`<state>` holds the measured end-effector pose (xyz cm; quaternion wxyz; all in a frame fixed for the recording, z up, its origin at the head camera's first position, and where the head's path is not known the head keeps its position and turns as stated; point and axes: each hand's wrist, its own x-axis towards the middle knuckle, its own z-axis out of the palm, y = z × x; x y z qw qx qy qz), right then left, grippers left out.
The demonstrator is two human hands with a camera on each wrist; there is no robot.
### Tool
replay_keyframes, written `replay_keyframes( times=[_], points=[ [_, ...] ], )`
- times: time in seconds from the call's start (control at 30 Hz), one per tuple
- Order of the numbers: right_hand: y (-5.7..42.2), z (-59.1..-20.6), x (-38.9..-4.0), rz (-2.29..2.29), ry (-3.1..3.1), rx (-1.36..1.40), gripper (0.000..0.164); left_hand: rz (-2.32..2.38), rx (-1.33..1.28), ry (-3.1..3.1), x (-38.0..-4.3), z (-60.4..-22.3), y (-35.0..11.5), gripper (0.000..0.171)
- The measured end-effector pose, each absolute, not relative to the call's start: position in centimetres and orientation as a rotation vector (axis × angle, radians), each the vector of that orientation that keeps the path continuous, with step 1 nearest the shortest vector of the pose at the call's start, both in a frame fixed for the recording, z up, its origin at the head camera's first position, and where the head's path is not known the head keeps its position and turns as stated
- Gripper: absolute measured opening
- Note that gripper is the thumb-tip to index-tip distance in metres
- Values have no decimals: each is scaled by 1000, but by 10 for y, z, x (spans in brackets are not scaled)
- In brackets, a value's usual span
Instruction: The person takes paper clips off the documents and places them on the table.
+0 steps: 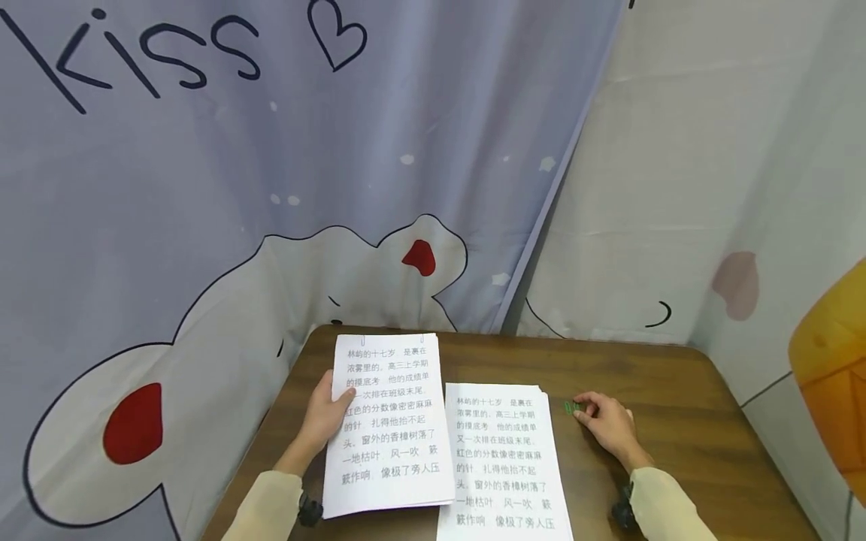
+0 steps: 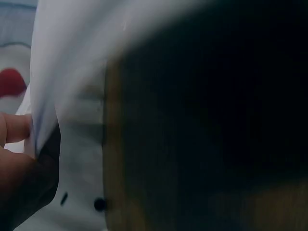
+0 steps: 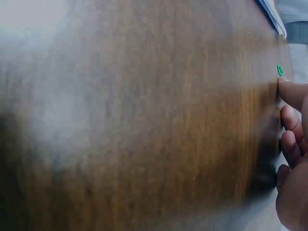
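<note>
My left hand (image 1: 326, 412) grips the left edge of a stack of printed paper (image 1: 389, 451), thumb on top, and holds it tilted up. Two pale paper clips (image 1: 362, 340) sit on its top edge. In the left wrist view, the thumb and a finger (image 2: 17, 127) pinch the sheets. My right hand (image 1: 607, 428) rests on the table, fingers bent and thumb apart, beside green paper clips (image 1: 567, 407). One clip lies at its fingertips; whether it is touched is hard to tell. The right wrist view shows a green clip (image 3: 280, 70) just beyond a fingertip.
A second printed stack (image 1: 504, 466) lies on the brown wooden table (image 1: 697, 421) between the hands, partly under the left stack. A printed curtain (image 1: 406, 150) hangs behind the table's far edge. An orange-yellow shape (image 1: 835, 368) is at far right.
</note>
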<state>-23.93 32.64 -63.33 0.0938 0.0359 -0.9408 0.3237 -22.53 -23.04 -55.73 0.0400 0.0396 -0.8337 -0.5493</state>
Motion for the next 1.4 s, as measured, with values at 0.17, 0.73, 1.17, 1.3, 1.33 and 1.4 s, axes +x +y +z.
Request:
replay_keyframes(
  times=[0.17, 0.73, 1.17, 1.3, 1.33, 1.4],
  points=[
    [324, -632, -237, 979, -2799, 92, 23, -1794, 9, -2508, -219, -556, -192, 48],
    [327, -614, -241, 1283, -2700, -56, 26, -2084, -315, -2387, -210, -572, -106, 43],
    [290, -556, -255, 1571, -2541, 97, 38, -2262, -407, -2305, -201, -573, -65, 41],
    [272, -536, -256, 1666, -2539, 149, 34, -2292, -396, -2300, -201, -572, -57, 40],
    [269, -534, -256, 1684, -2543, 166, 32, -2293, -393, -2295, -201, -571, -56, 40],
    [264, -531, -257, 1721, -2554, 214, 31, -2294, -367, -2289, -201, -571, -54, 40]
  ],
)
